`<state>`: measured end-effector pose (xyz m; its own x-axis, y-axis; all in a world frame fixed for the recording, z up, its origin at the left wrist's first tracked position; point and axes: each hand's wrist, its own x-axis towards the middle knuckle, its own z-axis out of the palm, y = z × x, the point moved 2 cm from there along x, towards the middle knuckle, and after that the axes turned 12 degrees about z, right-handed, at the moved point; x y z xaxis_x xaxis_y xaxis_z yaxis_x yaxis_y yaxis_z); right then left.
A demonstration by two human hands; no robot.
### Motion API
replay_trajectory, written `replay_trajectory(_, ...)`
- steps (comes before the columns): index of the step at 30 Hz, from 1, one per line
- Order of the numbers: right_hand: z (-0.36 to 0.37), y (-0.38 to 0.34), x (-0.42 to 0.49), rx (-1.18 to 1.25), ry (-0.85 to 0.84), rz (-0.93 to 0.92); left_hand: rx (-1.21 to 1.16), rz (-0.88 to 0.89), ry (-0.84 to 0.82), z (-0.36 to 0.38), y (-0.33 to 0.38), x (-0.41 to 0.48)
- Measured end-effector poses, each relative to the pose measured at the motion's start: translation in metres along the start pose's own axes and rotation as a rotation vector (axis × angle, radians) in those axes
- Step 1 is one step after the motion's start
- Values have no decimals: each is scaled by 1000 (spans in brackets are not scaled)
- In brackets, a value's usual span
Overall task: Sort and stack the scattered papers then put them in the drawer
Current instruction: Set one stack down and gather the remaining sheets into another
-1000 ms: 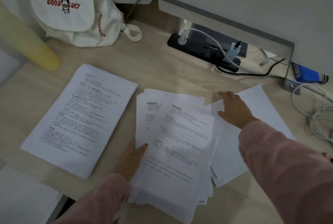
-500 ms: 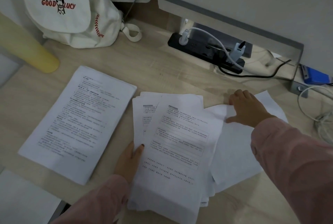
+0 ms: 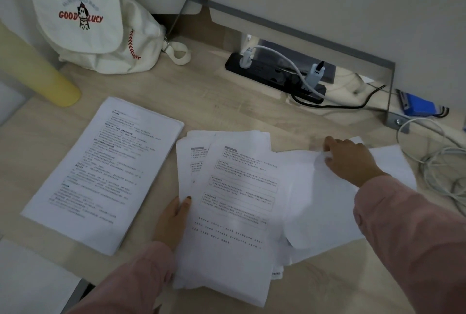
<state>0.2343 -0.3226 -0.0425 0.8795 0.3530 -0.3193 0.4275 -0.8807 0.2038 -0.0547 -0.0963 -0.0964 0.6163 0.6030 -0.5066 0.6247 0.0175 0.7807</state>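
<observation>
The papers are white with lines of dark grey print. The desk is pale beige with a wood grain. The bag is cream, with red letters and a red stitch pattern. The power strip is black, one plugged cable white. I see a yellow tube, a blue object, and pink sleeves
</observation>
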Motion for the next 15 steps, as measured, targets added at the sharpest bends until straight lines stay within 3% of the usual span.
replay_trajectory(5, -42, 22, -26, 13, 307, 170, -25, -19, 51, 4, 4, -3)
replay_trajectory(10, -91, 27, -75, 420, 579, 248, -53, -41, 66, 8, 6, -10)
replay_trajectory(15, -81, -22, -122, 523, 468, 111, -114, -61, 72, 14, 5, -16)
